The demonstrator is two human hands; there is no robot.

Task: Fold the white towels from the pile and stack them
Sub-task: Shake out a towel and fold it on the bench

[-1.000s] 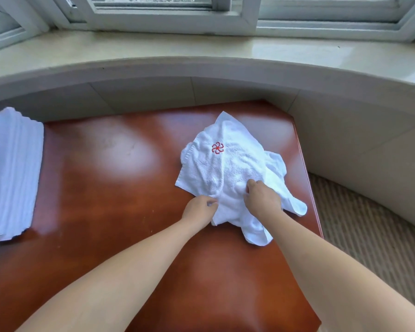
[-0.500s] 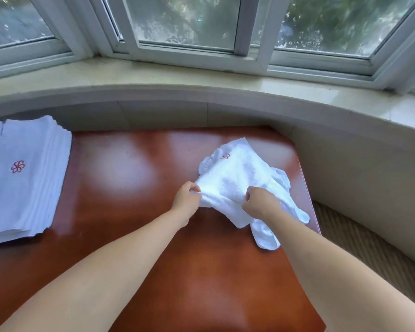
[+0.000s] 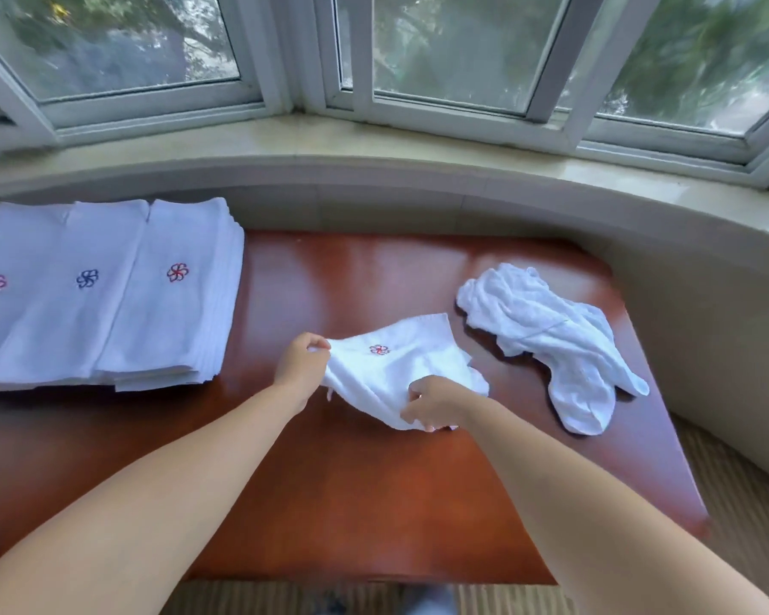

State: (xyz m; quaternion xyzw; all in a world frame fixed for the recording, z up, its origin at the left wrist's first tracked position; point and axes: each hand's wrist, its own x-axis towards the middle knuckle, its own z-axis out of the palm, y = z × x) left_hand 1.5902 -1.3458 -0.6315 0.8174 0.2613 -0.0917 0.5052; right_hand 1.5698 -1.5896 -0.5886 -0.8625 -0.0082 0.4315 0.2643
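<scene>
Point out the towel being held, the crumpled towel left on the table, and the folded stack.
held towel (image 3: 396, 361), head view, middle of cloth
crumpled towel (image 3: 547, 335), head view, its centre
folded stack (image 3: 169, 299), head view, top towel

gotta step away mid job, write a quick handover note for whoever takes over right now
Left hand pinches one corner of the towel; right hand grips its near edge. The towel is unfolded, logo up, mid table.
Done: folded stacks sit at the table's left end.
Left: spread and fold the held towel, stack it, then do the crumpled pile at the right end. How many towels the pile holds is unclear.
</scene>
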